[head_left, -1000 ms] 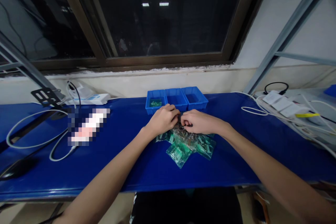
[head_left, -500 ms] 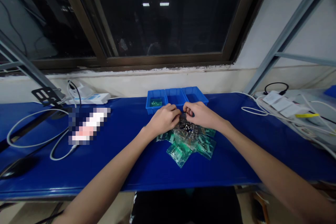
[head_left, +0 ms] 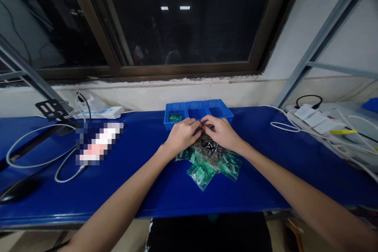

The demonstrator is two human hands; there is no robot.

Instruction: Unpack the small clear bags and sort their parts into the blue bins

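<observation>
Left hand [head_left: 183,134] and right hand [head_left: 222,133] pinch narrow, fingertips meeting above small parts [head_left: 210,147] | grasped item unclear | likely a picking step | next move needs fine fingertip care

Looks like a small electronics assembly workshop. Three blue parts bins [head_left: 220,110] sit on a blue-matted bench [head_left: 265,173], green bags of components [head_left: 202,173] lie just in front of them, power strips [head_left: 313,116] and cables [head_left: 280,126] off to their right, metal racking [head_left: 319,39] above those.
</observation>
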